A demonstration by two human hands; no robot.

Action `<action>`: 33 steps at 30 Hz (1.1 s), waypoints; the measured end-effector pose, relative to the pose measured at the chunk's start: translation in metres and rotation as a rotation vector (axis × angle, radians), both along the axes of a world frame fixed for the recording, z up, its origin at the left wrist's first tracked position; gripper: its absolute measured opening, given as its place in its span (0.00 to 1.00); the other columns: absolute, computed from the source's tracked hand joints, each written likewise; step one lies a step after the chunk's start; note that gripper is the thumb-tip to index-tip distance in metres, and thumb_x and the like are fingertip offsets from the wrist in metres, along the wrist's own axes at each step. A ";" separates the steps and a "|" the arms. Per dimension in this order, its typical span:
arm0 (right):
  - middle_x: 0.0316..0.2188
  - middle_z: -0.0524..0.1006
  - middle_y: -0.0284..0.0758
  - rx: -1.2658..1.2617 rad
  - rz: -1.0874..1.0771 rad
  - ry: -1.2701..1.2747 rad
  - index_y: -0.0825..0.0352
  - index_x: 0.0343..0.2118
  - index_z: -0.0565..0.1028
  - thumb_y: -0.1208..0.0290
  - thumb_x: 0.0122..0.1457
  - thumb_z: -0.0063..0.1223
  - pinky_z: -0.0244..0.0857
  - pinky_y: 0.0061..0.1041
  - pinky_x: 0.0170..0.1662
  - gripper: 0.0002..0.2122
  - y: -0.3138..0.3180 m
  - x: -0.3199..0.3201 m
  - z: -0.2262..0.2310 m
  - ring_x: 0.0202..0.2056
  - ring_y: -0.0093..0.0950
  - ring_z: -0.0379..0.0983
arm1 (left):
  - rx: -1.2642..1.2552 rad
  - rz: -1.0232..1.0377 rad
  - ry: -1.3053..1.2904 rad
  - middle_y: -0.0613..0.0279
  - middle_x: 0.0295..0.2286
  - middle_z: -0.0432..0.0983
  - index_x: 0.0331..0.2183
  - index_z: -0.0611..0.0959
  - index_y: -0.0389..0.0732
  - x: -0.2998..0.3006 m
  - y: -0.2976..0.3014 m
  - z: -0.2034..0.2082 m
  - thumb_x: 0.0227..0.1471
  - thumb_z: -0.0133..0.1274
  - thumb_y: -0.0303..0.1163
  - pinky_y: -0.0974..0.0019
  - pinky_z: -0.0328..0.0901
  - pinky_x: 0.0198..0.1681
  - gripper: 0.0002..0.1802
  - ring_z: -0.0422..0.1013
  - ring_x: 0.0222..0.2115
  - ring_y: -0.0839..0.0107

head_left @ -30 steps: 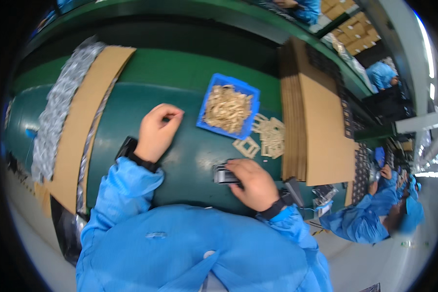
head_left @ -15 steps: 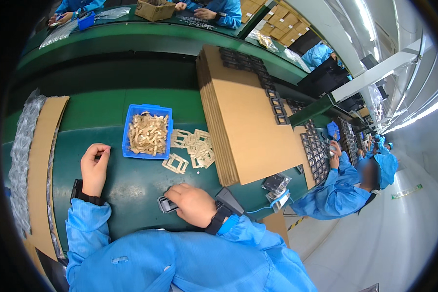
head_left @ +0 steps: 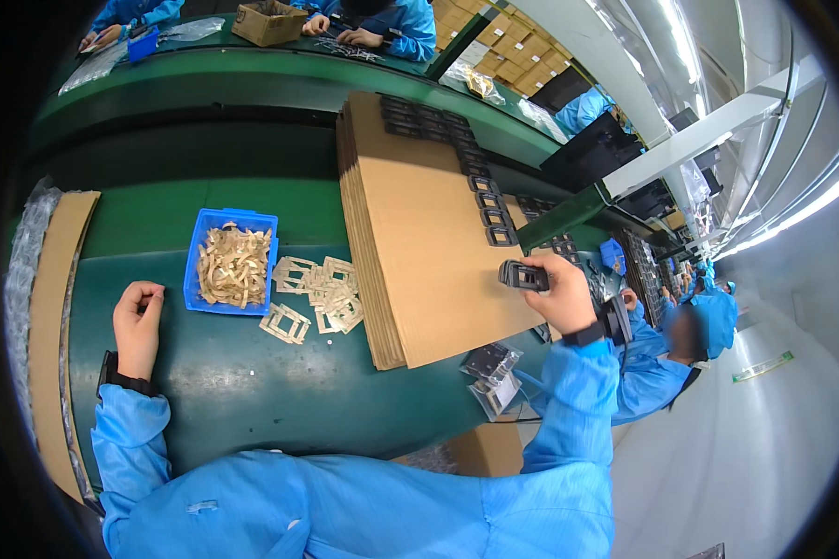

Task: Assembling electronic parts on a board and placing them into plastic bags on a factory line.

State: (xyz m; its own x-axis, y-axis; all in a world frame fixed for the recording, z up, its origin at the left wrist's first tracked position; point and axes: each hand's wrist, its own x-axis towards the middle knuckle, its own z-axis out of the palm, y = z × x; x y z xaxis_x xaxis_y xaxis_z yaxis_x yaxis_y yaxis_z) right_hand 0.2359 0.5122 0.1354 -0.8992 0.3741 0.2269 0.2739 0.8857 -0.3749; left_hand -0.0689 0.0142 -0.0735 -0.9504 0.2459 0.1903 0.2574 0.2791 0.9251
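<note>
My right hand (head_left: 563,296) is raised over the right part of the cardboard stack (head_left: 429,252). It grips a small black rectangular plastic frame (head_left: 524,276) between thumb and fingers. Just beyond it, similar black frames (head_left: 497,219) sit in rows along the stack's far and right edges. My left hand (head_left: 138,321) rests above the green table at the left, fingers curled with thumb and fingertips together; whatever is in them, if anything, is hidden. Nearest to it is a blue bin (head_left: 196,291) full of beige curled strips (head_left: 236,265). Flat beige cut-out frames (head_left: 331,291) lie beside the bin.
Cardboard and bubble wrap (head_left: 30,279) stand along the left side. Small clear bags with dark parts (head_left: 490,373) lie at the table's right edge. A green post (head_left: 564,216) rises behind the stack. A co-worker in blue (head_left: 657,373) sits to the right; others work across the bench.
My right hand has lifted from the table, moving right and away from me over the cardboard stack with the black frame. The left hand keeps its curled pose. The whole view has shifted slightly.
</note>
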 end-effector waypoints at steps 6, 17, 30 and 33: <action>0.42 0.77 0.38 -0.021 0.057 -0.132 0.71 0.43 0.78 0.85 0.42 0.59 0.71 0.26 0.49 0.20 0.054 -0.024 -0.018 0.45 0.30 0.76 | 0.004 0.023 0.013 0.70 0.28 0.72 0.32 0.79 0.33 -0.001 -0.001 -0.002 0.56 0.53 0.21 0.76 0.62 0.35 0.02 0.65 0.29 0.81; 0.44 0.79 0.42 0.089 0.140 -0.065 0.68 0.43 0.79 0.84 0.40 0.58 0.69 0.32 0.52 0.22 0.066 -0.024 -0.031 0.47 0.39 0.75 | -0.071 0.034 0.049 0.68 0.27 0.72 0.31 0.78 0.32 0.002 -0.002 0.000 0.54 0.52 0.21 0.75 0.62 0.35 0.02 0.65 0.28 0.80; 0.44 0.80 0.39 0.072 0.104 -0.108 0.67 0.42 0.80 0.83 0.39 0.67 0.68 0.31 0.52 0.22 0.041 0.011 -0.022 0.46 0.39 0.74 | -0.069 0.012 0.040 0.69 0.28 0.72 0.32 0.78 0.33 0.000 0.000 0.000 0.56 0.52 0.22 0.76 0.62 0.36 0.02 0.65 0.30 0.80; 0.44 0.80 0.38 0.092 0.005 -0.127 0.66 0.41 0.80 0.81 0.39 0.69 0.68 0.31 0.49 0.21 0.036 0.013 -0.019 0.46 0.38 0.75 | -0.087 0.006 0.033 0.69 0.28 0.72 0.33 0.78 0.33 0.001 -0.002 0.000 0.56 0.52 0.22 0.76 0.62 0.36 0.02 0.65 0.30 0.81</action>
State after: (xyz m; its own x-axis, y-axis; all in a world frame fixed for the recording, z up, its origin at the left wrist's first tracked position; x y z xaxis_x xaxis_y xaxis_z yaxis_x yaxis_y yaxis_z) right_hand 0.2493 0.5482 0.1168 -0.9245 0.3527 0.1447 0.3096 0.9161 -0.2548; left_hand -0.0679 0.0125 -0.0730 -0.9455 0.2569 0.2000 0.2857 0.3601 0.8881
